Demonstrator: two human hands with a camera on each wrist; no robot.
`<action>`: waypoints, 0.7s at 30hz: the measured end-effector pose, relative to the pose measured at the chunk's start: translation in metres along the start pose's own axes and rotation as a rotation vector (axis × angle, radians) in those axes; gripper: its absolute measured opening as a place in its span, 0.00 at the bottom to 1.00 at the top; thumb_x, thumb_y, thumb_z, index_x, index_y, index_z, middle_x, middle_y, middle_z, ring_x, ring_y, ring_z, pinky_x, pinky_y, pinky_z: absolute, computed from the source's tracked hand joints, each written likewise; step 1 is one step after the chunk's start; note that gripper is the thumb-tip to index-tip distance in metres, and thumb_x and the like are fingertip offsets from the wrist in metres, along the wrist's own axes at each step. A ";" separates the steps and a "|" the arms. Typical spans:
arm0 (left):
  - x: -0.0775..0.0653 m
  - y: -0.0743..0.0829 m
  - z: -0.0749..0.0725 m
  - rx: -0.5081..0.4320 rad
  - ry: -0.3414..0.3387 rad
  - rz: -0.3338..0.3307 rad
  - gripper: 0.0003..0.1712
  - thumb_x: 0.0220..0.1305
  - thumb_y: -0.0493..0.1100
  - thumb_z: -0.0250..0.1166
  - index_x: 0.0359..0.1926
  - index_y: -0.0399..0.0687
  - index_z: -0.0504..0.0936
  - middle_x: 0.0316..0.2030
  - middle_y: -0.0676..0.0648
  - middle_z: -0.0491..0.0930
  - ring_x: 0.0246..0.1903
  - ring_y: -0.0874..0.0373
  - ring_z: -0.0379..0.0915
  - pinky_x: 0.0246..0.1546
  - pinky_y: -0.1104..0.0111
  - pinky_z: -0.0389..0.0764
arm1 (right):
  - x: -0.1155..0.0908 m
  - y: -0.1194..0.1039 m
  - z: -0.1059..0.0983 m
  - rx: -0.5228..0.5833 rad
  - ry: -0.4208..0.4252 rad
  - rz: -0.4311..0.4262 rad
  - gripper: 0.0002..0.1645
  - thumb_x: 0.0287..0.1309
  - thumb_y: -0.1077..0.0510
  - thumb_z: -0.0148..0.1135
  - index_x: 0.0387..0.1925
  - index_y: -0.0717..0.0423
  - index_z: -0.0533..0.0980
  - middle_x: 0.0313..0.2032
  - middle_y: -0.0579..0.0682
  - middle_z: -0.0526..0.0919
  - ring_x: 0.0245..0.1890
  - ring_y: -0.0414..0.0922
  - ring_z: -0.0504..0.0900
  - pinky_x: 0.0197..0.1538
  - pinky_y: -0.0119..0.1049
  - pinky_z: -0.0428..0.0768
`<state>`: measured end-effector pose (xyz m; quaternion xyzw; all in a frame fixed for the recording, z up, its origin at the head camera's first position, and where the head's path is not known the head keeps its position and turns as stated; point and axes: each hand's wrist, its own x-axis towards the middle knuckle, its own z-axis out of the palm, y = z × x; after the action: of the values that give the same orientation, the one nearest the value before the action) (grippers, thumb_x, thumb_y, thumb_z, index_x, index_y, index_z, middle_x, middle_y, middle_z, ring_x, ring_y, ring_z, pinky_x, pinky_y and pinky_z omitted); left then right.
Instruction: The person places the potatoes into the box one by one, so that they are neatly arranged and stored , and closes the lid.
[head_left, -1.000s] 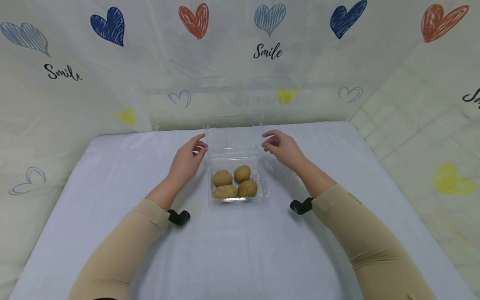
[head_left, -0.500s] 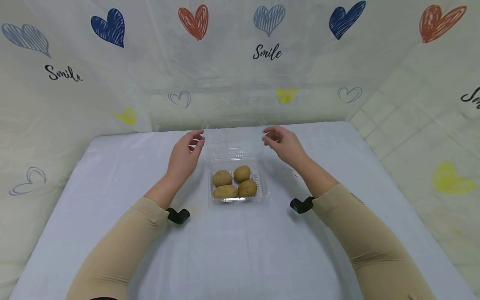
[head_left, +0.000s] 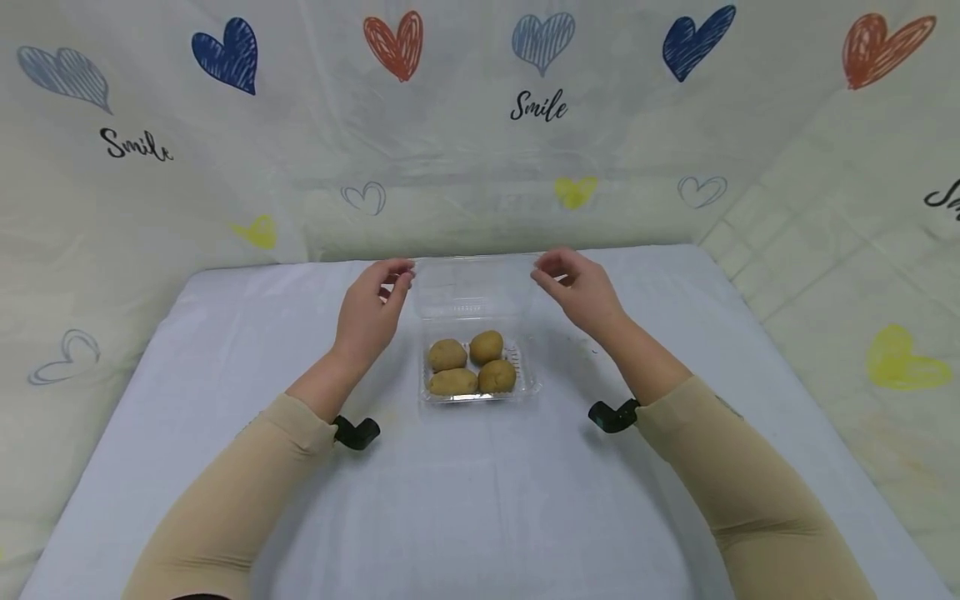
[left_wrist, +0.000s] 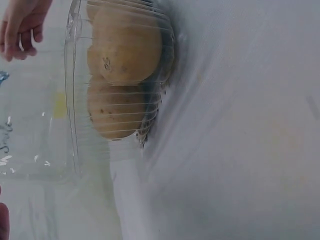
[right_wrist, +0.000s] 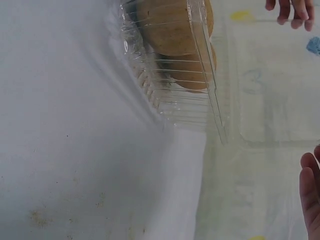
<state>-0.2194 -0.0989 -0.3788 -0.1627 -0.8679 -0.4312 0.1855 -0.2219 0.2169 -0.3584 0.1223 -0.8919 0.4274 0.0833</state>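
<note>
A clear plastic clamshell box (head_left: 480,399) sits on the table with several potatoes (head_left: 453,382) in its base. Its see-through lid (head_left: 472,287) stands raised at the back, hinged to the base. At the lid's left edge is my left hand (head_left: 369,310), thumb and fingers loosely bent near the upper corner. My right hand (head_left: 583,293) is at the opposite edge in a similar pose. Its fingertips also show beside the lid in the left wrist view, as bent fingers (left_wrist: 21,37). Whether either hand touches the lid is hard to tell.
A white cloth covers the table (head_left: 480,508). Behind it hangs a pale curtain (head_left: 450,150) printed with hearts and "Smile". Small dark wrist cameras (head_left: 357,433) stick out at both cuffs. Brownish specks (right_wrist: 40,217) mark the cloth on the right.
The lid's tilt has shifted, and its far edge now shows as a sharp line between the hands. Both hands have risen slightly beside it. The potatoes and base stay put.
</note>
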 end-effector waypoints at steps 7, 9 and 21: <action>-0.008 0.005 -0.003 0.002 -0.002 0.036 0.16 0.75 0.46 0.57 0.57 0.46 0.80 0.47 0.48 0.83 0.45 0.56 0.77 0.43 0.63 0.80 | -0.009 0.000 -0.003 0.013 -0.013 -0.032 0.10 0.67 0.53 0.63 0.44 0.53 0.78 0.41 0.48 0.84 0.43 0.44 0.80 0.49 0.41 0.78; -0.012 0.005 -0.005 0.003 -0.006 0.055 0.16 0.75 0.46 0.57 0.56 0.45 0.80 0.46 0.48 0.83 0.45 0.56 0.76 0.43 0.62 0.80 | -0.012 -0.001 -0.005 0.010 -0.024 -0.037 0.10 0.67 0.53 0.64 0.44 0.54 0.78 0.41 0.48 0.84 0.43 0.45 0.80 0.49 0.42 0.78; -0.039 0.008 -0.018 0.045 -0.107 0.175 0.09 0.71 0.42 0.63 0.49 0.46 0.82 0.44 0.50 0.82 0.43 0.57 0.78 0.42 0.58 0.83 | -0.034 0.004 -0.014 -0.054 -0.144 -0.112 0.06 0.65 0.54 0.66 0.42 0.50 0.80 0.41 0.43 0.83 0.44 0.41 0.79 0.48 0.41 0.80</action>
<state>-0.1783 -0.1137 -0.3815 -0.2566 -0.8684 -0.3845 0.1794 -0.1905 0.2357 -0.3614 0.2003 -0.8984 0.3882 0.0461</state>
